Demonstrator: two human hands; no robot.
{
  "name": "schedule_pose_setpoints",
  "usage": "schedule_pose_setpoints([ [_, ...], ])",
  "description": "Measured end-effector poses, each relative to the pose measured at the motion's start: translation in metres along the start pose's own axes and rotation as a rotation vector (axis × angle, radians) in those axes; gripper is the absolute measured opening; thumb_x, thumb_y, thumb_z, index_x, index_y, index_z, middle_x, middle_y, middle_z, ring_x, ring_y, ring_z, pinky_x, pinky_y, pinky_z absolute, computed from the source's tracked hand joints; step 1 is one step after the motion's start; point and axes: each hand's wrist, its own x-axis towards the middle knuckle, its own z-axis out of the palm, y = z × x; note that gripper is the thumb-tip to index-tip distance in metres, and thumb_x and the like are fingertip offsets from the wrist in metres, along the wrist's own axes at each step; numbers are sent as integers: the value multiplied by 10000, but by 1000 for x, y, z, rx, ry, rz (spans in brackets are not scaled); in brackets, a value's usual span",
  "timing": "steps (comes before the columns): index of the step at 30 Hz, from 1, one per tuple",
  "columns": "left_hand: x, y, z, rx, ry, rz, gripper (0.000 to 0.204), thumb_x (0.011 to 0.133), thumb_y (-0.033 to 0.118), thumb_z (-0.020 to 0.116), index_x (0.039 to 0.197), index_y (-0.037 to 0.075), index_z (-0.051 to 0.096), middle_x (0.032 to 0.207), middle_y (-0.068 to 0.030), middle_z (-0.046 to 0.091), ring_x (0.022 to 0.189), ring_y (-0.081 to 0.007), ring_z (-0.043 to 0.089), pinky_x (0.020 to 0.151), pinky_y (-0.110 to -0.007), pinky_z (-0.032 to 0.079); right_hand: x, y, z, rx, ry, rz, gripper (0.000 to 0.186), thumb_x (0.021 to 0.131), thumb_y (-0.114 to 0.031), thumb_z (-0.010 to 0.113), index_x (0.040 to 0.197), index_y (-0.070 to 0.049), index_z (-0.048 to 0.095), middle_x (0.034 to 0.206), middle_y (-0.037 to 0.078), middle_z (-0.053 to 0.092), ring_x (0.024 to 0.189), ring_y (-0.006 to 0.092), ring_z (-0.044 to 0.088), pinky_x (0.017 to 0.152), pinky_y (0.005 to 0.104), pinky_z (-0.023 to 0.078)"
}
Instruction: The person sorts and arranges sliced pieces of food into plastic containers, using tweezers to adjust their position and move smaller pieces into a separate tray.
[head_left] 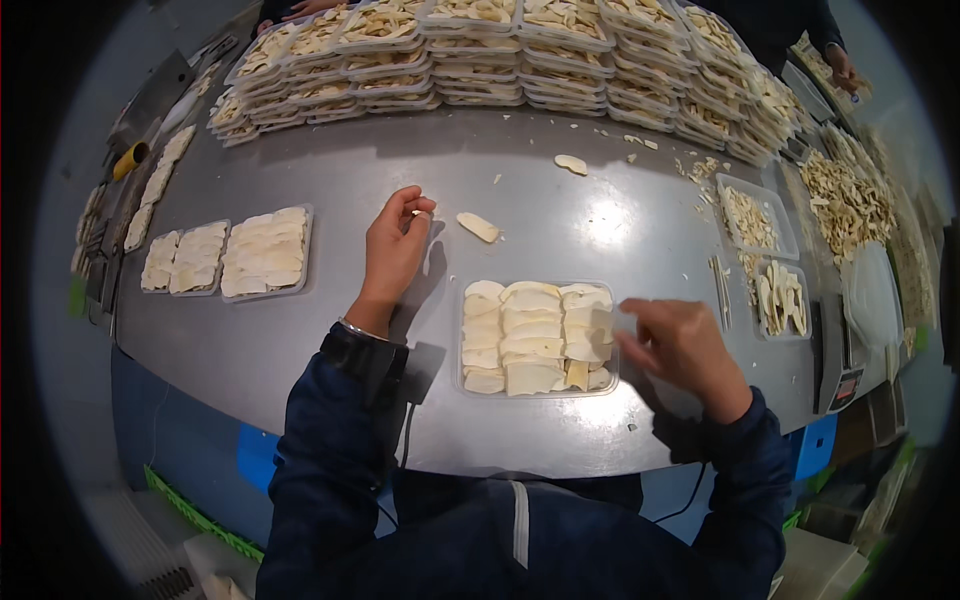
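A clear plastic tray (460,345) lies in front of me, filled with overlapping pale slices in three columns, which look like dried mushroom. Just off its right edge hovers my right hand (685,345), thumb and forefinger apart with nothing visible between them. My left hand (393,250) is raised beyond the tray's upper left corner, its fingers curled together. A small pale bit shows at those fingertips, too little of it to name. To the right of that hand a single pale slice (478,227) lies on the metal table (350,160).
Stacked trays of slices (470,50) line the far side. Several filled trays (265,255) sit at left. On the right are a tray of small pieces (755,215), a tray of long slices (782,298), a heap of slices (845,205) and a scale (835,360). People stand beyond the table.
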Motion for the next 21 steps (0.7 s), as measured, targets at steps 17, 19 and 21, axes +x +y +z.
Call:
schedule_pose_setpoints([
  [17, -8, 23, -3, 507, -350, 311, 390, 879, -14, 490, 1250, 40, 596, 1322, -139, 590, 1312, -350, 464, 1101, -427, 360, 156, 49, 81, 189, -231, -4, 445, 811, -173, 712, 1214, -13, 614, 1117, 183, 634, 934, 311, 667, 829, 382, 541],
  [19, -5, 24, 8, 450, -355, 277, 382, 876, -13, 491, 1240, 32, 597, 1293, -149, 603, 1288, -346, 488, 1088, -419, 376, 155, 30, 85, 143, -281, -32, 455, 804, -240, 728, 1197, -33, 629, 1102, 176, 641, 953, 328, 661, 837, 403, 535],
  [21, -3, 14, 4, 428, -314, 353, 374, 868, -7, 500, 1228, 19, 598, 1268, -169, 608, 1249, -337, 523, 1069, -409, 399, 159, 20, 98, 55, -283, -108, 435, 799, -278, 723, 1161, -50, 645, 1061, 169, 647, 943, 348, 653, 829, 428, 527],
])
